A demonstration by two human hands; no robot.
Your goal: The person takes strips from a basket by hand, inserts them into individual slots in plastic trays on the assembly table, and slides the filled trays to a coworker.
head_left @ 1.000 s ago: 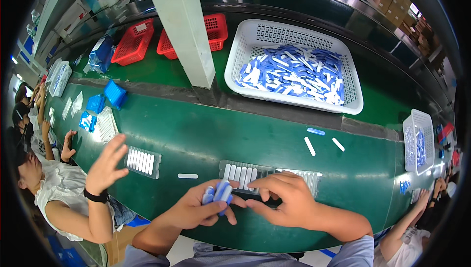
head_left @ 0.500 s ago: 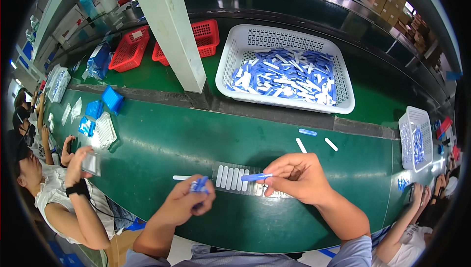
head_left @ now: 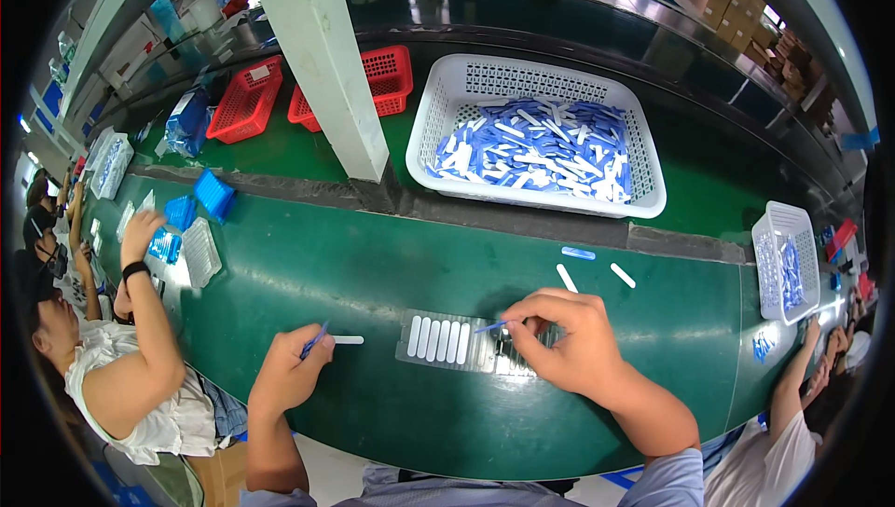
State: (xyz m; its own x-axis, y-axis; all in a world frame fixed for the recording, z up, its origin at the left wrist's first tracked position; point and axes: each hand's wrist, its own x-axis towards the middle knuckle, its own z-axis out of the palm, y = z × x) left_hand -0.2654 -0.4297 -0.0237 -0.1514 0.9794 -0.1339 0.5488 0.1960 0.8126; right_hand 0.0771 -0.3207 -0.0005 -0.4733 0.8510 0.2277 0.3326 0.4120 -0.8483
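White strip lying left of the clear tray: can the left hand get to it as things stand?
Probably yes. The left hand sits right beside the white strip on the green belt, nothing between them. But its fingers already pinch a blue strip, which may hamper a pickup.

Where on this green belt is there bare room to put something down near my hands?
Bare green belt lies between the clear slotted tray and the white pillar, and along the near edge between the left hand and right hand. It is crowded right of the tray, by the loose white and blue strips.
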